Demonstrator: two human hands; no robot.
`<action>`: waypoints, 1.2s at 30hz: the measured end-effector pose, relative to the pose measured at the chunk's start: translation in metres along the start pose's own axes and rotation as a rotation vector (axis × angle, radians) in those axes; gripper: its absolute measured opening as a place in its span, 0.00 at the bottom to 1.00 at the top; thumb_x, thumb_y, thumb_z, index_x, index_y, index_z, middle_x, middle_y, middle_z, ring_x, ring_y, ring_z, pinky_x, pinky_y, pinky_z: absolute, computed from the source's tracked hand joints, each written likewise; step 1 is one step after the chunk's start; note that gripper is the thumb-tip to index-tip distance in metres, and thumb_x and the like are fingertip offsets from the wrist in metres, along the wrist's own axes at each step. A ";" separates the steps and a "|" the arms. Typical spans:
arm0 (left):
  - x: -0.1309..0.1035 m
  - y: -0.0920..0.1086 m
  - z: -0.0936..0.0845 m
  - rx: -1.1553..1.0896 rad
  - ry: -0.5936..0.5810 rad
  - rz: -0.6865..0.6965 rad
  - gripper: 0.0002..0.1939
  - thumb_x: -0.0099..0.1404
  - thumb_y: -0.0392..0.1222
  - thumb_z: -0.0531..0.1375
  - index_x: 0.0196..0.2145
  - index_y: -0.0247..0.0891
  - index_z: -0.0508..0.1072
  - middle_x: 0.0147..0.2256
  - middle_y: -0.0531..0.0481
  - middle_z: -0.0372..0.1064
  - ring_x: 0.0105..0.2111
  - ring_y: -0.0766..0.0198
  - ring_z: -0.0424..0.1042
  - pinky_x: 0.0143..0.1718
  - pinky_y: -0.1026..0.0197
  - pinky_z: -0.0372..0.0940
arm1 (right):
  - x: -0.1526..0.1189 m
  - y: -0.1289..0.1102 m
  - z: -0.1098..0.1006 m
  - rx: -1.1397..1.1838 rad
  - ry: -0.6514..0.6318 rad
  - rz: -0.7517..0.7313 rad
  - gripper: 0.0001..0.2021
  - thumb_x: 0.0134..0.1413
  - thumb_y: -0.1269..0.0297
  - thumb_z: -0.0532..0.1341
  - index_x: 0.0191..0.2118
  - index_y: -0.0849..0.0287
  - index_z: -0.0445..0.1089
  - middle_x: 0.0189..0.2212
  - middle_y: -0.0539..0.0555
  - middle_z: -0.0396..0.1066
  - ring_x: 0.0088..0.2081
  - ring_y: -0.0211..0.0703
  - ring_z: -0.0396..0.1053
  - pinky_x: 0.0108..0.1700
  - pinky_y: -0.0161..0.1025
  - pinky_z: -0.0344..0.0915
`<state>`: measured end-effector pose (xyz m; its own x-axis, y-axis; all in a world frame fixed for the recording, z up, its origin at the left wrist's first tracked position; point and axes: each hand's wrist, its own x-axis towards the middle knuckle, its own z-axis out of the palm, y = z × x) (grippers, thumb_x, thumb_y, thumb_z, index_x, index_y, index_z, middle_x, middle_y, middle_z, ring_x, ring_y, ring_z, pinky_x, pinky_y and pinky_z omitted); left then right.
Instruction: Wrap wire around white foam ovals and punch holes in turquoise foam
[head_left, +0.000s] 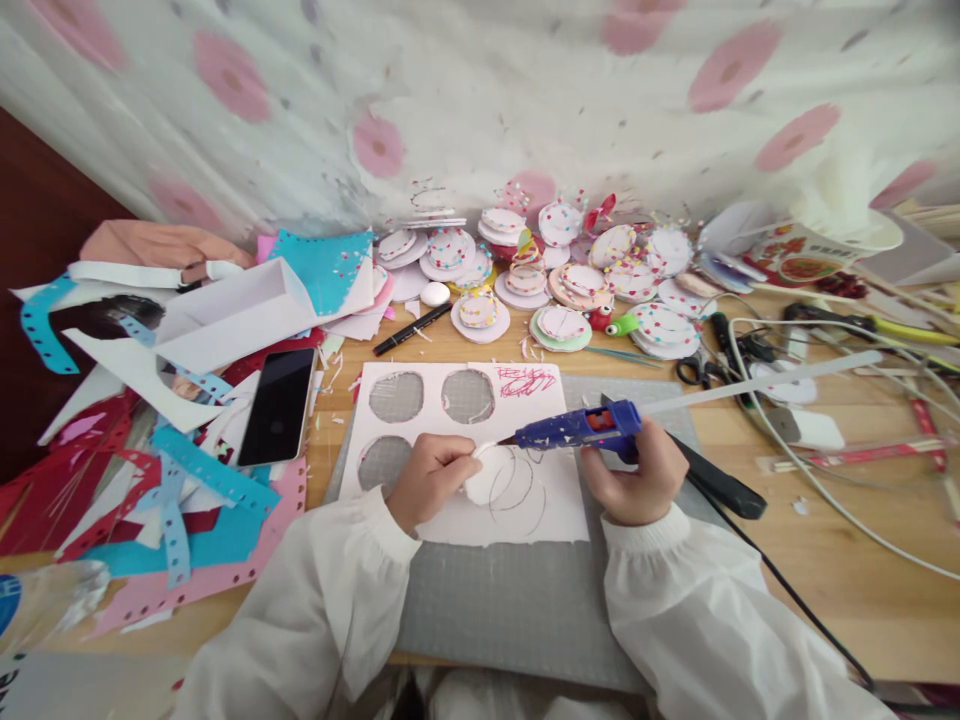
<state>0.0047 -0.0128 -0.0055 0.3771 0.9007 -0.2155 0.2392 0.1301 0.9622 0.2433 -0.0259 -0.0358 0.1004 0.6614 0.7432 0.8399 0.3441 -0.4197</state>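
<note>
My left hand (436,478) pinches a small white disc (487,480) by its left edge. In my right hand (639,472) is a blue glue gun (574,430), its nozzle at the upper rim of the disc. A long translucent glue stick (757,384) sticks out of the gun's back. Below lies a white sheet (450,525) with round holes cut in it and circles drawn on it. The sheet rests on a grey cutting mat (510,610). A black-handled tool (724,482) lies just right of my right hand.
Several decorated round paper pieces (562,325) stand along the back, with a black marker (412,328) before them. Leftward are a phone (277,408) and coloured paper scraps (214,470). Scissors (699,370), a white cable (825,480), pliers (892,330) and a paper tub (817,250) occupy the right.
</note>
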 end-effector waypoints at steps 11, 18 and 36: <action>0.001 -0.001 0.000 0.017 -0.009 0.019 0.20 0.59 0.42 0.54 0.16 0.38 0.48 0.17 0.58 0.41 0.20 0.71 0.45 0.23 0.62 0.42 | 0.000 -0.002 0.000 0.013 0.012 -0.008 0.10 0.38 0.71 0.62 0.32 0.57 0.68 0.20 0.45 0.64 0.17 0.33 0.55 0.19 0.34 0.57; 0.001 0.000 0.001 0.022 0.001 0.006 0.20 0.61 0.44 0.53 0.17 0.38 0.49 0.17 0.58 0.41 0.20 0.71 0.45 0.23 0.62 0.42 | -0.002 -0.001 0.002 -0.042 0.025 0.040 0.10 0.37 0.67 0.64 0.31 0.57 0.66 0.18 0.43 0.57 0.17 0.32 0.54 0.19 0.33 0.56; 0.002 0.000 0.001 0.042 0.023 0.045 0.21 0.64 0.47 0.52 0.18 0.38 0.49 0.19 0.58 0.42 0.22 0.70 0.48 0.25 0.63 0.45 | -0.003 -0.003 0.003 -0.047 -0.020 0.120 0.12 0.39 0.64 0.65 0.33 0.57 0.66 0.19 0.43 0.58 0.17 0.32 0.53 0.19 0.33 0.57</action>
<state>0.0060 -0.0116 -0.0063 0.3679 0.9146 -0.1678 0.2603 0.0719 0.9628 0.2389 -0.0267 -0.0381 0.1910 0.7094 0.6784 0.8465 0.2309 -0.4797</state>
